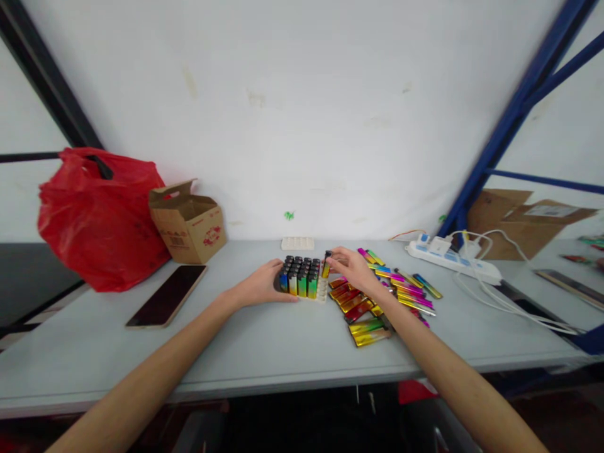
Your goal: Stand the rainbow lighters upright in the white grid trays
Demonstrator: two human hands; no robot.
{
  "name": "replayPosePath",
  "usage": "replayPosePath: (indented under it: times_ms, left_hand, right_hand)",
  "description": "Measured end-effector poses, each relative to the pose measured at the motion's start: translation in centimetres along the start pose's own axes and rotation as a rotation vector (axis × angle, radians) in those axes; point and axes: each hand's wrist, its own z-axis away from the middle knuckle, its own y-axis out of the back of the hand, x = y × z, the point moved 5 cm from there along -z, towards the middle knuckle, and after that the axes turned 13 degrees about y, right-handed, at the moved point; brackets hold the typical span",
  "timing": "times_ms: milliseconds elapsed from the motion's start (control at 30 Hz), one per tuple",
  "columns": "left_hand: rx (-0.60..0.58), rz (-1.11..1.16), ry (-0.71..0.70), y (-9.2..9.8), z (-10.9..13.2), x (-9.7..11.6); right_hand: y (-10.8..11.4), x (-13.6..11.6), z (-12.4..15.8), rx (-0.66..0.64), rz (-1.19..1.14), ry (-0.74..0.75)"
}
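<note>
Several lighters [302, 280] with black tops stand upright in rows in a white tray [321, 290], whose right-hand column of slots shows bare. My left hand [259, 283] is closed around the tray's left side, thumb low at the front edge. Over the tray's right end, my right hand [349, 265] pinches a gold lighter [326, 265] with a black top, held upright. Right of the tray, beneath and beside my right forearm, lies a loose pile of shiny lighters [356, 308] in red, gold, pink, green and blue.
A second white tray [297, 243] lies by the wall. On the left are a phone [167, 296], an open cardboard box [189, 223] and a red plastic bag [101, 220]. A power strip [453, 261] with white cables lies right, near another cardboard box [514, 223].
</note>
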Motion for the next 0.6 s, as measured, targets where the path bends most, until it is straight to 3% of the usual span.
replayPosePath:
  times_ms: [333, 600]
  left_hand:
    - [0.021, -0.011, 0.007, 0.0, 0.0, -0.1]
    - [0.017, 0.014, 0.008, 0.2, 0.2, 0.3]
  right_hand:
    - [0.1, -1.8, 0.3, -0.088, 0.212, 0.142]
    - [0.1, -1.9, 0.3, -0.154, 0.222, 0.139]
